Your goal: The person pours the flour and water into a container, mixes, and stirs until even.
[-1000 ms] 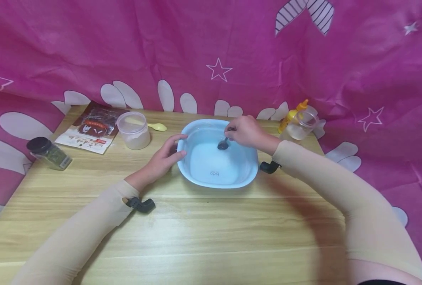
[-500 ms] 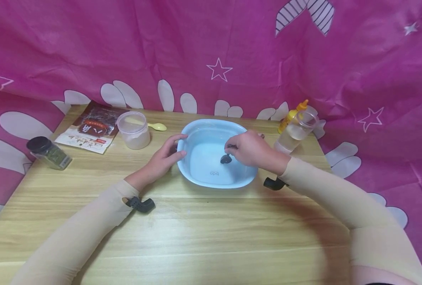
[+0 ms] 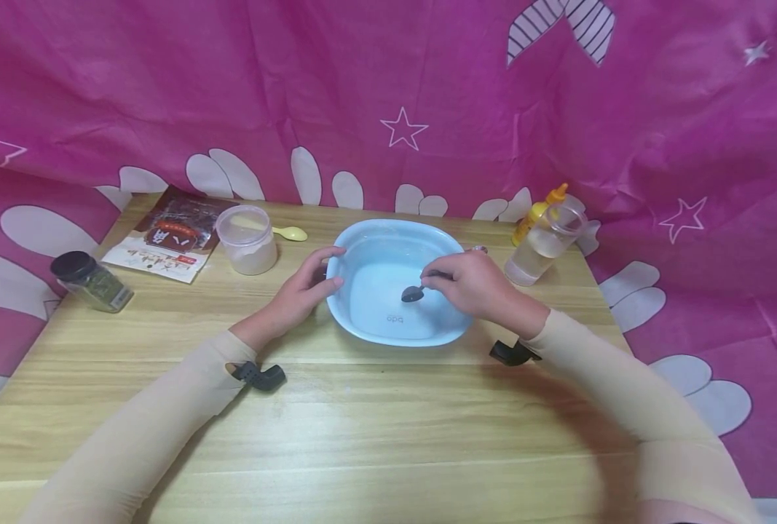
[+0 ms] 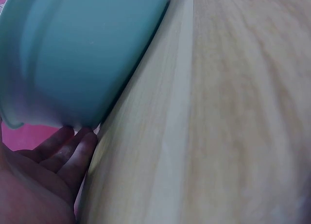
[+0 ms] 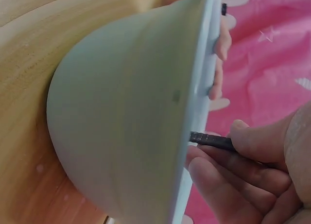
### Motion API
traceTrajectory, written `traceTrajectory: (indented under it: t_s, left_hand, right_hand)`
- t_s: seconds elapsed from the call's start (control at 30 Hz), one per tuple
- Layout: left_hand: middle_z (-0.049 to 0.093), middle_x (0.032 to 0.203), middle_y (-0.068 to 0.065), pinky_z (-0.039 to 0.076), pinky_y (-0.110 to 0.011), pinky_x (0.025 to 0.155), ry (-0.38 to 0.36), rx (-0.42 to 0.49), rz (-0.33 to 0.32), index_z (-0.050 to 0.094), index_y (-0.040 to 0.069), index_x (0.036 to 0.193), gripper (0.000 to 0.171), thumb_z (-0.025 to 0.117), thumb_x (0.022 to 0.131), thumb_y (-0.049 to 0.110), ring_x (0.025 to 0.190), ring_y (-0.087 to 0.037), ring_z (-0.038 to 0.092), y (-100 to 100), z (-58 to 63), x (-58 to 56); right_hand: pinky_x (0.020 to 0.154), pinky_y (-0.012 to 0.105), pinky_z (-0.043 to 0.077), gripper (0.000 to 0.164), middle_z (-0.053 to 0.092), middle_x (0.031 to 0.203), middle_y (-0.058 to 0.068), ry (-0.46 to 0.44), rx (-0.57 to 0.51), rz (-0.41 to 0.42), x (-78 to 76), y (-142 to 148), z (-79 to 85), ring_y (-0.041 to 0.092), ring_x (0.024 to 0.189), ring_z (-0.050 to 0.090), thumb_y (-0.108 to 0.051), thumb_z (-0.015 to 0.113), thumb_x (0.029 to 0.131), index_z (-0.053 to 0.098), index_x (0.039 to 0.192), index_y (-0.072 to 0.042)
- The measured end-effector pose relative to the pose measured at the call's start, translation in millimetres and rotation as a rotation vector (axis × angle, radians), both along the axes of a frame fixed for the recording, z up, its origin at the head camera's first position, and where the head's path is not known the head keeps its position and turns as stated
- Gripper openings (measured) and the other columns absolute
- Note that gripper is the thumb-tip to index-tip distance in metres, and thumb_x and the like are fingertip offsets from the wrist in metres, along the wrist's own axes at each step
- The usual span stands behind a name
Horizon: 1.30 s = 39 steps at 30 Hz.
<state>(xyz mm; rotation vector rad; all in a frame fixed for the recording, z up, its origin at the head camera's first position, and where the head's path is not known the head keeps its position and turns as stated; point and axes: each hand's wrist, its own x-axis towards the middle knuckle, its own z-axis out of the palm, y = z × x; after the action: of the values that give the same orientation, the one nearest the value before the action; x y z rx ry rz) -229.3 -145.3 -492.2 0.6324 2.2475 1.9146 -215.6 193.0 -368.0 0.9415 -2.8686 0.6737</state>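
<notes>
A light blue plastic basin (image 3: 362,320) stands mid-table, with small lettering on its inside bottom. My left hand (image 3: 296,291) holds its left rim, thumb at the top edge; in the left wrist view, the fingers (image 4: 77,158) touch the outer wall. My right hand (image 3: 470,285) pinches the handle of a small dark spoon (image 3: 412,294) over the right part of the basin. The spoon's bowl hangs within the basin's outline. In the right wrist view, the dark handle (image 5: 214,140) sits between thumb and fingers, and the rim hides the spoon's bowl.
At the back left stand a brown-and-white food packet (image 3: 165,236), a clear tub of white powder (image 3: 249,244) with a yellow spoon (image 3: 290,233), and a black-lidded jar (image 3: 93,282). Back right are a yellow bottle (image 3: 532,220) and a tall clear cup (image 3: 539,251) of clear liquid.
My right hand with the spoon has moved toward the front right of the basin, uncovering the tall clear cup. The spoon's bowl has come nearer the basin's front. My left hand has stayed put.
</notes>
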Motion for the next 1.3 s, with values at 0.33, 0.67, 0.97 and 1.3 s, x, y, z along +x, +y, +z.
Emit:
traceTrajectory:
  t_s: [0.33, 0.67, 0.97, 1.3]
  left_hand:
    - [0.061, 0.151, -0.030, 0.053, -0.053, 0.114, -0.003, -0.002, 0.004, 0.043, 0.016, 0.166, 0.057, 0.063, 0.113, 0.018, 0.139, -0.042, 0.061, 0, 1.0, 0.3]
    - [0.060, 0.152, -0.029, 0.052, -0.059, 0.115, -0.009, -0.003, 0.008, 0.043, 0.017, 0.166, 0.057, 0.063, 0.113, 0.019, 0.140, -0.042, 0.060, 1, 2.2, 1.0]
    - [0.061, 0.150, -0.030, 0.056, -0.044, 0.110, -0.009, -0.004, 0.007, 0.042, 0.016, 0.167, 0.058, 0.063, 0.113, 0.019, 0.139, -0.042, 0.061, 1, 2.3, 2.2]
    - [0.056, 0.157, -0.028, 0.045, -0.062, 0.120, -0.016, -0.001, 0.004, 0.042, 0.018, 0.167, 0.057, 0.062, 0.114, 0.020, 0.145, -0.043, 0.056, 0, 2.2, 1.9]
  right_hand:
    - [0.073, 0.028, 0.052, 0.008, 0.081, 0.091, -0.005, -0.043, -0.186, -0.070, 4.8, 28, -5.5, 0.018, 0.083, 0.062, -0.014, 0.086, 0.099, 0.089, 0.107, -0.013]
    - [0.085, 0.019, 0.062, 0.012, 0.084, 0.108, 0.010, -0.092, -0.421, -0.171, 8.9, 58, 0.3, 0.016, 0.100, 0.079, -0.008, 0.086, 0.099, 0.087, 0.111, -0.005]
    - [0.080, 0.020, 0.063, 0.013, 0.083, 0.107, 0.018, -0.057, -0.523, -0.227, 12.4, 82, 8.2, 0.005, 0.086, 0.077, -0.002, 0.081, 0.101, 0.085, 0.114, 0.002]
    - [0.082, 0.022, 0.064, 0.015, 0.084, 0.101, 0.012, -0.023, -0.588, -0.287, 19.0, 101, 12.9, 0.006, 0.089, 0.080, -0.002, 0.080, 0.102, 0.083, 0.115, 0.003]
